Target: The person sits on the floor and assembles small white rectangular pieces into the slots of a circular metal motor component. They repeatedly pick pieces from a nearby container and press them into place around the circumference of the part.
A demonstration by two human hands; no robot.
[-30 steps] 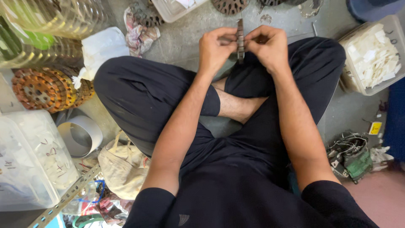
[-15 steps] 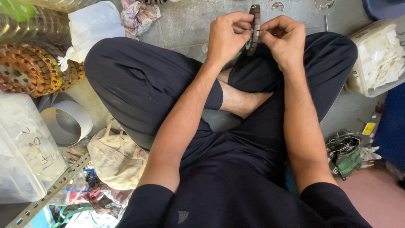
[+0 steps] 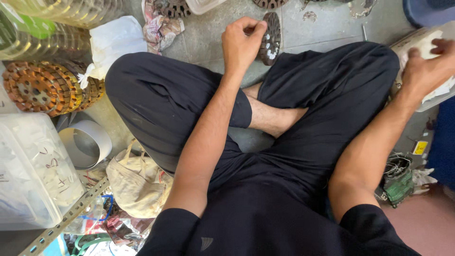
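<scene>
My left hand [image 3: 242,40] pinches the slotted metal disc [image 3: 271,38] upright, right hand [image 3: 426,64] in the white-scrap tray [image 3: 403,47], grip probably loose, can't tell.

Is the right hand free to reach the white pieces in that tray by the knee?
Probably yes: the right hand is already over the open tray at the white pieces, with nothing between them.
</scene>
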